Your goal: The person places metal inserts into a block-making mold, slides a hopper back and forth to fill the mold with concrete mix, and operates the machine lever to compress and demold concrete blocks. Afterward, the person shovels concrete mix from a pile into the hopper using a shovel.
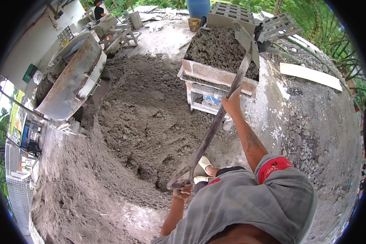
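Observation:
Both my hands are on a long wooden-shafted shovel [209, 139] that slants from lower left to upper right. My left hand [182, 192] is closed around the D-shaped grip at its lower end. Farther up, my right hand [232, 102] is wrapped around the shaft, with that arm stretched forward. The shovel's grey blade [247, 42] is raised at the right side of a box-shaped hopper [215, 71], against the grey mix [213, 48] heaped inside. A large pile of the same damp grey mix [142, 118] spreads over the ground to my left.
A rusty mixer drum [71, 81] stands at the left. Hollow concrete blocks [278, 26] lie behind the hopper, near a blue barrel [198, 7] and a bucket [194, 24]. A white board [311, 76] and loose gravel [303, 140] are at right. Another person [99, 11] is far off.

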`<control>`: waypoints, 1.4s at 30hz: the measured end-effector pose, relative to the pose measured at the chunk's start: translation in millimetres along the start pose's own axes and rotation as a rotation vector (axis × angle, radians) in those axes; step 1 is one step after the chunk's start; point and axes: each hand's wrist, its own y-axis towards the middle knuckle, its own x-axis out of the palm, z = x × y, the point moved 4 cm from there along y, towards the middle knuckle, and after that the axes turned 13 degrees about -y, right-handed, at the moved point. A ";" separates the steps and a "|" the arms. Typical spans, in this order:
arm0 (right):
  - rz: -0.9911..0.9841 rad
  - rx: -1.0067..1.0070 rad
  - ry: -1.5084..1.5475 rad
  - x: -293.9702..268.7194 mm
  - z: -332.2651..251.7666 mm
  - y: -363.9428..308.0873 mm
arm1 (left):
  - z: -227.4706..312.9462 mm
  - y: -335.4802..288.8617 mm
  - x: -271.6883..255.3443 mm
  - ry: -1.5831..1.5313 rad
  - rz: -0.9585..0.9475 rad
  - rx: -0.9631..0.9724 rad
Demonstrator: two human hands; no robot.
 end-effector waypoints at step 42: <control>-1.735 0.830 0.046 355.3 -116.7 -452.3 | -140.6 -42.2 -174.7 -0.694 0.725 2.091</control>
